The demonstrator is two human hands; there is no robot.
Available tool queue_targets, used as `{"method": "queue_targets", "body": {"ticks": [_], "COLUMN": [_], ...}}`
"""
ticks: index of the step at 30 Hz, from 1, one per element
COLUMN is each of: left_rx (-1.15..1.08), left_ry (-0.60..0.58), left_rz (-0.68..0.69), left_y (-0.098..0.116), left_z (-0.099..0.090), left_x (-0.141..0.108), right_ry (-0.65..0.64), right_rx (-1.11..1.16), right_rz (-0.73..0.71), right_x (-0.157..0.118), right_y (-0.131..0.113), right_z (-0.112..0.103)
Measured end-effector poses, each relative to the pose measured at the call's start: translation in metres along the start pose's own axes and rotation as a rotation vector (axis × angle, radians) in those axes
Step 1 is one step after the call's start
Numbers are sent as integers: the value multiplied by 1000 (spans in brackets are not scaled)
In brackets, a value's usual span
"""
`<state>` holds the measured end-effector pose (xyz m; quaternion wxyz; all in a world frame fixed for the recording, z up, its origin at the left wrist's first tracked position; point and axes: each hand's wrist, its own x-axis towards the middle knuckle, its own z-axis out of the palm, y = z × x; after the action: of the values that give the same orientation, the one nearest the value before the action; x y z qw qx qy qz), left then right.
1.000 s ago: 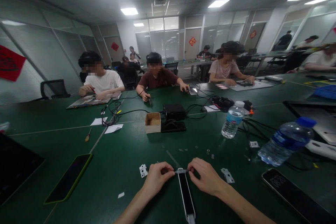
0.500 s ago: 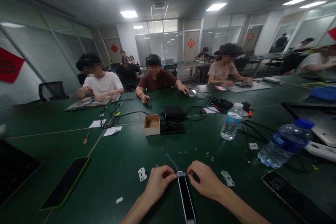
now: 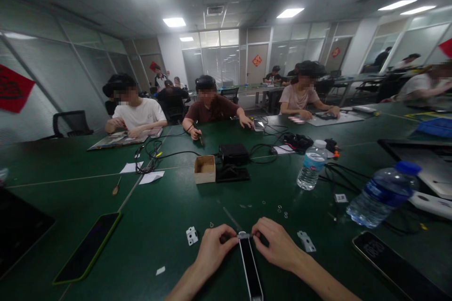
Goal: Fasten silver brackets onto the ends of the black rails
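Note:
A long dark bar with silvery edges [image 3: 250, 265] lies near the front of the green table, its far end between my hands. My left hand [image 3: 216, 247] pinches the left side of a small metal piece [image 3: 244, 235] at that far end. On its right side, my right hand [image 3: 273, 242] pinches the same piece with thumb and forefinger. A white metal bracket [image 3: 191, 235] lies left of my left hand, and another bracket [image 3: 306, 241] lies right of my right hand. Several small rings [image 3: 279, 209] lie beyond my hands.
A green-edged phone [image 3: 88, 247] lies left, a dark phone [image 3: 391, 263] right. Two water bottles [image 3: 312, 165] stand or lean at the right. Ahead are an open cardboard box [image 3: 205, 170] and a black device [image 3: 233, 153] with cables. People sit across the table [image 3: 176, 197].
My hands keep nearly the same place and grip. The view has shifted very slightly. In the far background, a person near the left door stands more upright.

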<state>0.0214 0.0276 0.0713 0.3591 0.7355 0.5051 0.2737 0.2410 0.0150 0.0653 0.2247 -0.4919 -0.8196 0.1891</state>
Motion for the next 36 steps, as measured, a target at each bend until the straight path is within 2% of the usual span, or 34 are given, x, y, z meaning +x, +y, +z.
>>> {"method": "queue_targets", "body": {"ticks": [8,11,14,17,21,24,30,36], "left_rx": [55,54,57,66,74,75,82,73], "left_ry": [-22,-37,-45,-49,-56,-61,-46,-50], "left_rz": [10,22,49,54,62,80,75,65], "left_y": [-3,-7,-9,-10,-10,-12,-10,-6], "left_z": [-1,-1,-1,-1,-1,-1,-2,-3], "left_x": [0,0,0,0,0,0,-1,-3], "right_ry": [20,84,124,18,-177,-244,-326,-379], "right_rx": [-46,-91,-148,-243,-330,-358,-376,-344], "right_rz": [-38,-27,103,292,415,488,622,687], "right_x": [1,4,9,15,25,35,51,60], "right_y": [-4,5,26,48,62,61,57,67], "right_z": [-7,-21,-44,-71,-94,-94,-80,-77]}}
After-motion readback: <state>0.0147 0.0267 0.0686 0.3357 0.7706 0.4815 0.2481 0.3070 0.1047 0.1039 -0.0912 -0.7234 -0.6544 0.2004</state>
